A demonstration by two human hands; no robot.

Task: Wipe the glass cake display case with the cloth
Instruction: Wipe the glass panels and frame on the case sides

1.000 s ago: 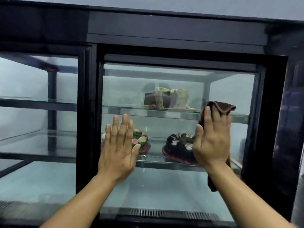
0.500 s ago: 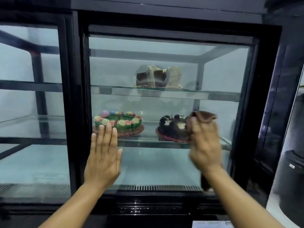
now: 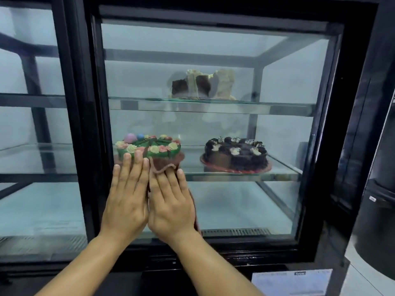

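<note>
Black-framed glass cake display case (image 3: 333,146) fills view, front pane upright and near. Left hand (image 3: 126,201) lies flat on the lower-left glass, fingers straight, holding nothing; right hand (image 3: 171,206), touching it, fingers straight too, presses small brown cloth (image 3: 163,166) onto pane, cloth edge peeking above fingertips. Likely best: even palm pressure, overlapping strokes, and lift the bracing left hand so its patch gets wiped.

Two cakes (image 3: 235,154) on middle shelf (image 3: 277,171), another cake (image 3: 203,86) above.
</note>
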